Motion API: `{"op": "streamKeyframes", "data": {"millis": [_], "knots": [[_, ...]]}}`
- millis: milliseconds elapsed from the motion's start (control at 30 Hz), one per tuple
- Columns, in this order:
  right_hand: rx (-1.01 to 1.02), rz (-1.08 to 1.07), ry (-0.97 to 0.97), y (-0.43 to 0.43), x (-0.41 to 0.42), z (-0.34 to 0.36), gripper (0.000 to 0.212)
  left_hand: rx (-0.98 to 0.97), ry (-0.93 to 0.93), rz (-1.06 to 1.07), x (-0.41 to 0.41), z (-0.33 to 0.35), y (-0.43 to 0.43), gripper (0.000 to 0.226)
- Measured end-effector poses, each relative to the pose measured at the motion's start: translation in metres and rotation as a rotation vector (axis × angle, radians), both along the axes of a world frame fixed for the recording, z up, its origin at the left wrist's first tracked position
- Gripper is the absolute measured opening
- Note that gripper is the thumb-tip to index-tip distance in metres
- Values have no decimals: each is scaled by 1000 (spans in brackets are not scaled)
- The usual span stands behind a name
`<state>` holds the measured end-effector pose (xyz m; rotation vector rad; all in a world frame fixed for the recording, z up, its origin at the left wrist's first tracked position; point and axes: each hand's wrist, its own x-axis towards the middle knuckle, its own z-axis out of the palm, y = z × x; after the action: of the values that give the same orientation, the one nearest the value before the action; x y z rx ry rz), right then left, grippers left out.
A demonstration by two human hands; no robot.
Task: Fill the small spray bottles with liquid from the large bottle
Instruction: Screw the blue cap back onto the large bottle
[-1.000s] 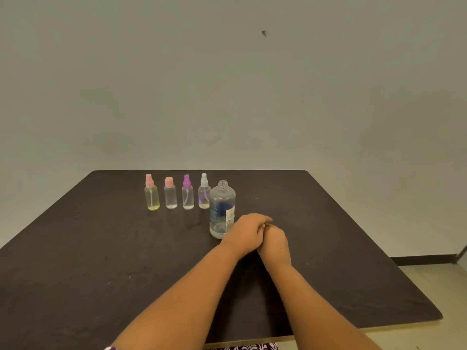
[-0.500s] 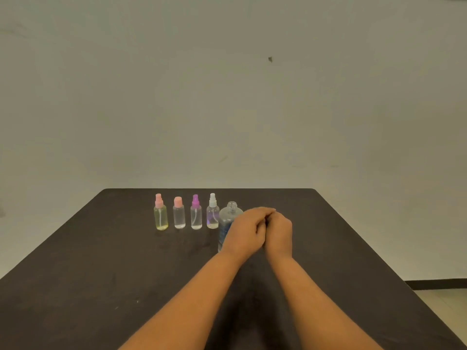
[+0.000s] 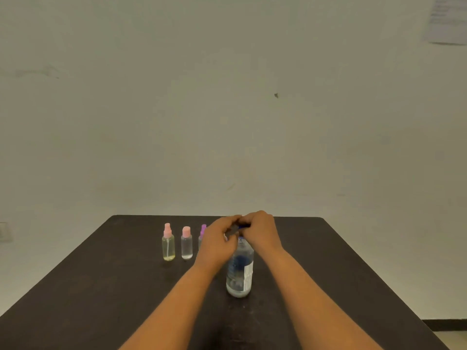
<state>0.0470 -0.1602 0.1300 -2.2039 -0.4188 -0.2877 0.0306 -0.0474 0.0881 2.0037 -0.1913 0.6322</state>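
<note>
The large clear bottle with a blue and white label stands upright near the table's middle, its neck just below my hands. My left hand and my right hand meet above that neck with curled fingers. Between them they pinch a small dark blue object; what it is I cannot make out. To the left stand a small spray bottle with a pink sprayer and yellowish liquid and a pink-capped clear bottle. A purple-topped bottle shows only partly behind my left hand.
The dark table reaches to a plain wall behind. Its right edge drops off to the floor at the lower right. A sheet of paper hangs on the wall at the upper right.
Both hands have lifted off the table and moved up over the large bottle's neck. A small dark blue object now shows between the fingers. The camera has tilted up.
</note>
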Motion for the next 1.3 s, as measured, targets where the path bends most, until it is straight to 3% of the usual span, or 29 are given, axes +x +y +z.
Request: {"op": "streamKeyframes", "data": {"millis": [100, 233, 400, 533, 867, 1067, 1300], "knots": [[-83, 11, 43, -1, 1, -3, 27, 44, 118, -57, 1, -15, 4, 54], [-158, 28, 80, -1, 3, 2, 27, -39, 252, -100, 7, -22, -2, 66], [-448, 59, 117, 5, 9, 17, 28, -124, 405, -14, 16, -20, -9, 26], [-670, 72, 86, 13, 10, 18, 33, -261, 379, -62, 17, -30, -10, 32], [-738, -5, -55, 20, 8, 5, 22, -396, 259, -46, 20, -52, -19, 27], [-893, 54, -118, 23, 1, 11, 15, -358, 269, -77, 22, -52, -15, 24], [-1055, 82, -127, 30, -1, 12, 23, -284, 254, -128, 23, -50, -12, 15]]}}
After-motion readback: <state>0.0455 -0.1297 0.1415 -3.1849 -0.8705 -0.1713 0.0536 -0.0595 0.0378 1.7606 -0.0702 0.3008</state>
